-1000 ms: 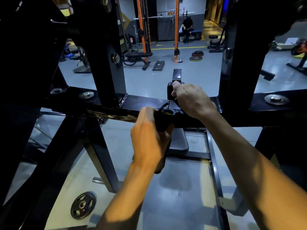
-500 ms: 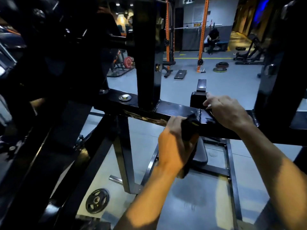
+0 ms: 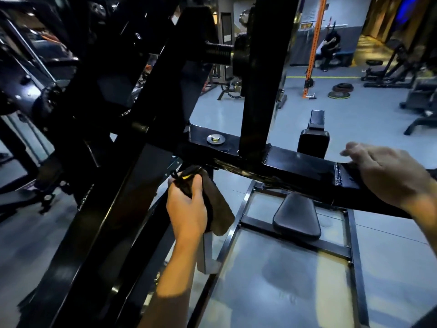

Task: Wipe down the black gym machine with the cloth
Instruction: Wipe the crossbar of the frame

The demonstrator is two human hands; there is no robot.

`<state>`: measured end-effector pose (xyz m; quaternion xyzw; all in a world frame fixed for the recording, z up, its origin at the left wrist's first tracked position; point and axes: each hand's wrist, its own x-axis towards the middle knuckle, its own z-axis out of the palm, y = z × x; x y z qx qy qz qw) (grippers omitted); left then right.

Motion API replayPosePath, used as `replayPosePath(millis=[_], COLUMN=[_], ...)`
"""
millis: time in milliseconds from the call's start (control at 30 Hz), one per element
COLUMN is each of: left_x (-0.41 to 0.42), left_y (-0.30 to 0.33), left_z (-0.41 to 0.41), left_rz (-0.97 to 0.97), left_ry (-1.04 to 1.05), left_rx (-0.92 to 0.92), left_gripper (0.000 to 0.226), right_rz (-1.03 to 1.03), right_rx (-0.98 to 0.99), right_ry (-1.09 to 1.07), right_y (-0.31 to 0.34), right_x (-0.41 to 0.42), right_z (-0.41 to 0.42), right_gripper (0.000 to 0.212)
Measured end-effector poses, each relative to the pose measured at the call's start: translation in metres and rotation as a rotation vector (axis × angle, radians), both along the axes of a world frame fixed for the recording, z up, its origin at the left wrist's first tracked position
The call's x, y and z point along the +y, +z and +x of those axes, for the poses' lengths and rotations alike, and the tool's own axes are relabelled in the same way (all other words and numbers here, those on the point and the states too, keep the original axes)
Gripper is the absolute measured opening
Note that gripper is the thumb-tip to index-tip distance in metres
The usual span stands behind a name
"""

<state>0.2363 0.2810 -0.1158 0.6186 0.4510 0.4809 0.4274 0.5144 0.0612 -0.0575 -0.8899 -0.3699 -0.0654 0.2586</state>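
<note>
Left hand [image 3: 186,207] grips a bunched dark brown cloth [image 3: 216,209], fingers curled round it; a loose flap hangs below the fist. The wad sits against the underside of the crossbar [image 3: 295,166] of the black gym machine, near its left end, just left of the welded upright post [image 3: 262,79]. A round metal cap [image 3: 215,139] sits on the crossbar top, above the cloth.

Right hand [image 3: 387,176] rests flat on the crossbar's right end, beside a weld seam, fingers extended and relaxed, holding nothing. It looks like a brace.

Below the crossbar: a black padded seat [image 3: 296,216] on the base frame. Beyond it, a small upright pad [image 3: 313,140].

Step in hand, as I read it: wiping the crossbar's lower front edge, at the left end of the pass. Streaks along that edge suggest damp or smeared finish. Next move likely calls for either a pass back toward the post or a shift onto the diagonal strut [image 3: 118,185] left of the crossbar, keeping cloth pressed flat, flap clear of bolts.
</note>
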Motion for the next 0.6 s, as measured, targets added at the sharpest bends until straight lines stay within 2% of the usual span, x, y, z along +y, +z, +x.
replayPosePath(millis=[67,133,200,267,433,600], left_x=[0.006,0.014,0.021,0.024,0.024,0.013], left_y=[0.006,0.013,0.018,0.022,0.024,0.012], left_z=[0.004,0.004,0.003,0.003,0.008,0.022], left_rz=[-0.013,0.052,0.170,0.220,0.293,0.322], left_ry=[0.003,0.017,0.034,0.019,0.012,0.015], left_rx=[0.080,0.207,0.345,0.399,0.363,0.248], left_gripper=[0.036,0.039,0.034,0.024,0.016,0.017], right_rz=[0.018,0.061,0.107,0.127,0.154,0.180], right_rx=[0.004,0.034,0.047,0.025,0.051,0.087], right_ry=[-0.032,-0.044,-0.032,-0.023,-0.003,-0.037], right_y=[-0.003,-0.005,-0.006,-0.007,-0.009,-0.014], right_x=[0.002,0.003,0.002,0.001,0.001,0.003], right_z=[0.002,0.005,0.004,0.000,-0.001,0.011], right_gripper=[0.092,0.091,0.077,0.065,0.049,0.053])
